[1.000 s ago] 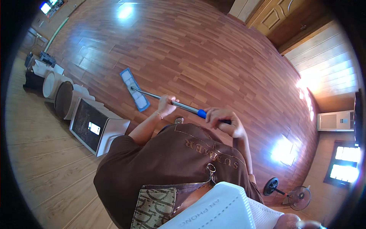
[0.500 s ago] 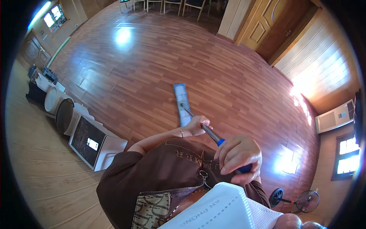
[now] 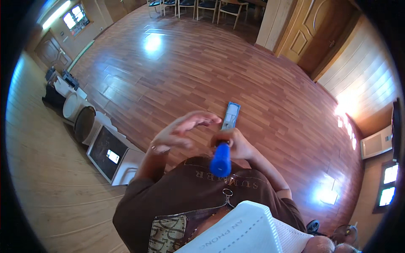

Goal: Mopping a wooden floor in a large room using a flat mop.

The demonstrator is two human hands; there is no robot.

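Roughly along the line of sight: mop [image 3: 227, 126] long axis runs from the blue grip end [image 3: 220, 160] near the chest, away and slightly right, to the flat head [image 3: 231, 114] lying on the wood floor [image 3: 177, 71]; head's length points away from the person, toward the far door [image 3: 312, 33]. Right hand [image 3: 236, 142] closed around the handle just above the blue grip; left hand [image 3: 179, 133] open, fingers spread, off the handle, just left of it. Handle foreshortened, mostly hidden by the right hand. Left of the person: a white box [image 3: 110, 157] with dark face, round bins [image 3: 78, 114] against the wall; chairs [image 3: 198, 6] at the far end, cut off at the top. A fan [image 3: 333, 232] lower right is partly cut off; the bins' contents are hard to make out.
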